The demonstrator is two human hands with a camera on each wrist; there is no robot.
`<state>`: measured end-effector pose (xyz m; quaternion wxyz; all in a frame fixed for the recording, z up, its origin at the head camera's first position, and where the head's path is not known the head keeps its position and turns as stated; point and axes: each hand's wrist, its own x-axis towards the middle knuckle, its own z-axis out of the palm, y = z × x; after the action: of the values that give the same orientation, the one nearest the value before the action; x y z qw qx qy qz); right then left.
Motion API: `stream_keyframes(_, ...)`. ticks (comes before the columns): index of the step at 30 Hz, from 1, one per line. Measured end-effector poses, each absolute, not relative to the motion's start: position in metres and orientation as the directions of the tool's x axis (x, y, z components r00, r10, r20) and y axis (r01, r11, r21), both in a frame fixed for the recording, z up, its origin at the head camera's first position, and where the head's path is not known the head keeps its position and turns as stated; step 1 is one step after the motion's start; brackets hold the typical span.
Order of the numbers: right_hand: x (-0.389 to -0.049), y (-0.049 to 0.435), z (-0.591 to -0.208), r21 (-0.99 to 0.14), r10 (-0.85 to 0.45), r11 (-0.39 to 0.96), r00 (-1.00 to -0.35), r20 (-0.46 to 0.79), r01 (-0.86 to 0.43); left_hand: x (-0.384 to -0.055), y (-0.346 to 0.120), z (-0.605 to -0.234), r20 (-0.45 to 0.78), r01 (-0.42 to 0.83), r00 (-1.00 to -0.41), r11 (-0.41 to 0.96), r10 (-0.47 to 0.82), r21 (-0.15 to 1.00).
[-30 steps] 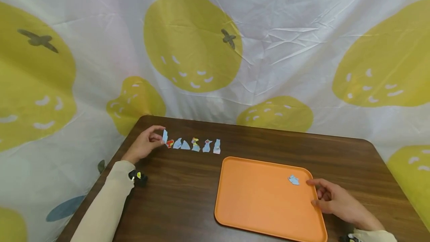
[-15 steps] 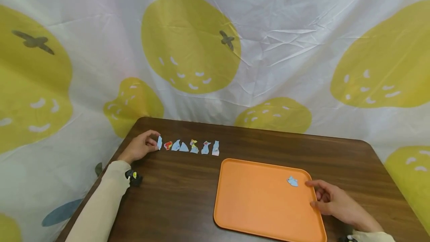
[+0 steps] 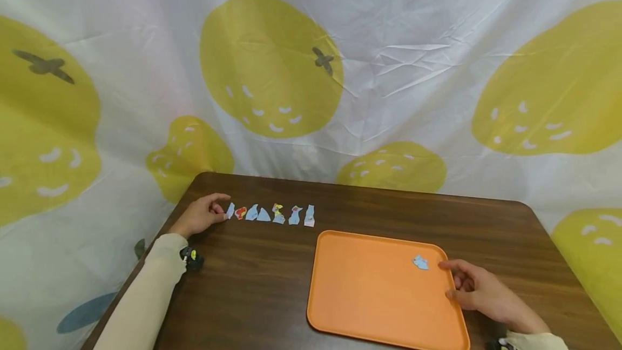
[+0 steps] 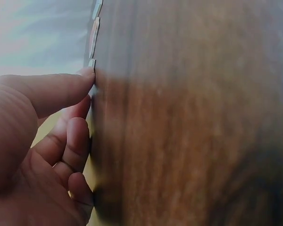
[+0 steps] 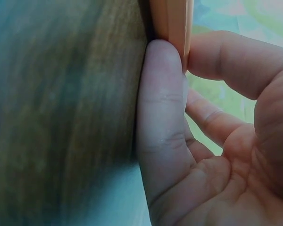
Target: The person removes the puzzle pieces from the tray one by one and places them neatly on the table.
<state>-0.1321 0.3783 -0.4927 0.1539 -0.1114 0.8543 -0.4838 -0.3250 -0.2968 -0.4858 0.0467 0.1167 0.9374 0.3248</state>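
Note:
My left hand (image 3: 200, 216) is at the far left of the table, thumb and index finger at the two ends of a narrow light-blue cut-out piece (image 3: 230, 210). In the left wrist view the thumb (image 4: 68, 89) touches the edge of this thin piece (image 4: 92, 63), low at the table surface. To its right, in a row, lie a red piece (image 3: 241, 213) and several other irregular light-blue pieces (image 3: 264, 215). My right hand (image 3: 486, 291) grips the right rim of an orange tray (image 3: 369, 290), with one finger between rim and table. One small light-blue piece (image 3: 420, 262) lies on the tray.
The brown wooden table (image 3: 243, 285) has rounded far corners. Behind it hangs a white curtain (image 3: 389, 91) printed with yellow fruit. The tray stands to the right and nearer than the row of pieces.
My left hand has moved slightly left and lowered the narrow piece to the row's left end. The right hand keeps its grip on the tray. The head view has shifted a little.

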Motion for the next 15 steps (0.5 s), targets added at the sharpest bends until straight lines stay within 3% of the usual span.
stream_keyframes(15, -0.133, 0.378, -0.494, -0.85, -0.332, 0.525, -0.93, -0.157, -0.044, -0.314, -0.303, -0.48, 0.057, 0.181, -0.976, 0.64, 0.21, 0.747)
